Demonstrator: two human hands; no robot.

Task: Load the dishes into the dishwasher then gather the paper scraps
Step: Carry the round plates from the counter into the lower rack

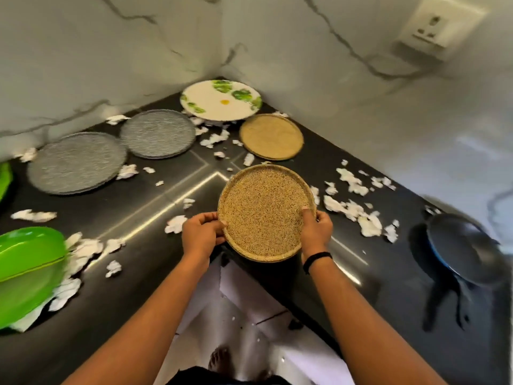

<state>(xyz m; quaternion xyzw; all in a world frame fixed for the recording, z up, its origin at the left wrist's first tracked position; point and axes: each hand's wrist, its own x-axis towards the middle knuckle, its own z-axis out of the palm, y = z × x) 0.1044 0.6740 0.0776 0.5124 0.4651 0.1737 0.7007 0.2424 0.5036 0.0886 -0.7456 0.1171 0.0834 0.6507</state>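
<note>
Light: soft, even, fairly bright
Glare: streaks on the dark tabletop (144, 218)
Shadows: dark under the blue pan (460, 245)
Blur: frame edges smeared
Distortion: wide-angle bending of the walls (361, 107)

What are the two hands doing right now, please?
Left hand: grips the speckled tan plate at its left rim.
Right hand: grips its right rim.

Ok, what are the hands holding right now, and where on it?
Both hold the speckled tan plate by its rim: left hand on its left edge, right hand on its right edge.
</note>
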